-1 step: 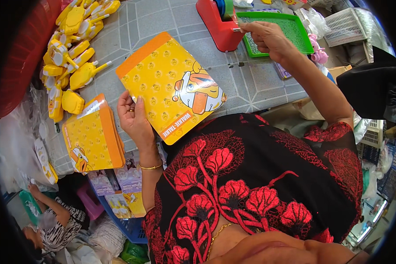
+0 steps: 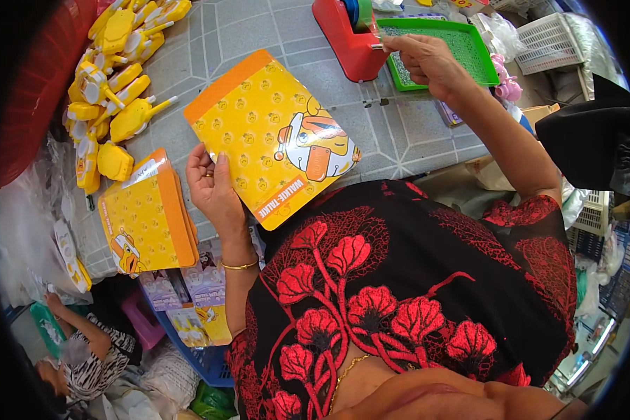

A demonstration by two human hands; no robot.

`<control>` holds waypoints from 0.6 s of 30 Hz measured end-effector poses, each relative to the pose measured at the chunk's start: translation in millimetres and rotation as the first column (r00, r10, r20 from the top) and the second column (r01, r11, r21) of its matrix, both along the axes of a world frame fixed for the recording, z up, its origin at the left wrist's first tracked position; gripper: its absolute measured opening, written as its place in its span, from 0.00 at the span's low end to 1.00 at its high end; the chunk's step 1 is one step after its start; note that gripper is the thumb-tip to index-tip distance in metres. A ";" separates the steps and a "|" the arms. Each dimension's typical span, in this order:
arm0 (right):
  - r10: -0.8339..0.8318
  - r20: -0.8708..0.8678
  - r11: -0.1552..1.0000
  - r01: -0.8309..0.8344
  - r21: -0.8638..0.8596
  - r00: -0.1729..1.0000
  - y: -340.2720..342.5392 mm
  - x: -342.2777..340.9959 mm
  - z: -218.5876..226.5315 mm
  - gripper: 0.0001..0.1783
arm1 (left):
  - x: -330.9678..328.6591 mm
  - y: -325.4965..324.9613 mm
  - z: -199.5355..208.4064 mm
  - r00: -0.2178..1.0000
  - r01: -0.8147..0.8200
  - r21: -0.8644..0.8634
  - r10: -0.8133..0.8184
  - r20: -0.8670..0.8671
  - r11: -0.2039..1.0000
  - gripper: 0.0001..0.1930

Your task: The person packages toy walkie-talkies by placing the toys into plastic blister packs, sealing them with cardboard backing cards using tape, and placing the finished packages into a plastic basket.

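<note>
My left hand [image 2: 218,189] grips the edge of a flat yellow printed card [image 2: 252,140] with an orange band and a cartoon duck, thumb on top and fingers behind. The card is tilted over the table's near edge. At the far right, my right hand [image 2: 430,63] pinches the end of clear tape [image 2: 375,31] at the cutting edge of a red tape dispenser [image 2: 350,49]. A stack of similar yellow cards [image 2: 147,217] lies left of my left hand.
Yellow toy walkie-talkies [image 2: 119,98] are heaped at the table's left, beside a red basin [image 2: 35,91]. A green tray [image 2: 455,52] stands behind the dispenser, with a white basket [image 2: 549,43] farther right. Another person [image 2: 94,350] sits at lower left.
</note>
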State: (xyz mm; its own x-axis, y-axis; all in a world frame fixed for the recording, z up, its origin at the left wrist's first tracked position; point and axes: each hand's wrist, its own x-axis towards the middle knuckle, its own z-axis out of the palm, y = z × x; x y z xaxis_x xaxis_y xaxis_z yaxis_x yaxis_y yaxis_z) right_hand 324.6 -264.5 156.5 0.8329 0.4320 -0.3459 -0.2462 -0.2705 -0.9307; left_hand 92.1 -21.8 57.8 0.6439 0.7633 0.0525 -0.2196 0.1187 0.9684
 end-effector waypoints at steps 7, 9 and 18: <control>-0.077 -0.036 0.995 0.079 0.055 0.996 -4.8 -10.4 -9.8 0.10 | -1.1 -1.5 1.6 1.000 0.009 0.008 -0.009 0.000 1.000 0.17; -0.120 -0.053 0.989 0.124 0.075 0.991 -4.3 -12.8 -14.0 0.10 | -0.5 -1.8 1.8 1.000 0.005 0.001 -0.005 0.003 1.000 0.17; -0.131 -0.071 0.967 0.143 0.209 0.989 -4.4 -17.7 -38.6 0.11 | -0.2 2.9 -3.4 1.000 0.006 0.001 -0.006 -0.002 1.000 0.18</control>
State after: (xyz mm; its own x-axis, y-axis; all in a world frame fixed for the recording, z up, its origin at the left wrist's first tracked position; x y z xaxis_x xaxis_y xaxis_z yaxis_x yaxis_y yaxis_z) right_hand 306.9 -268.9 117.9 0.8712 0.3842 -0.3058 -0.3202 -0.0275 -0.9469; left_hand 91.8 -18.9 54.4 0.6485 0.7594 0.0516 -0.2169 0.1194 0.9689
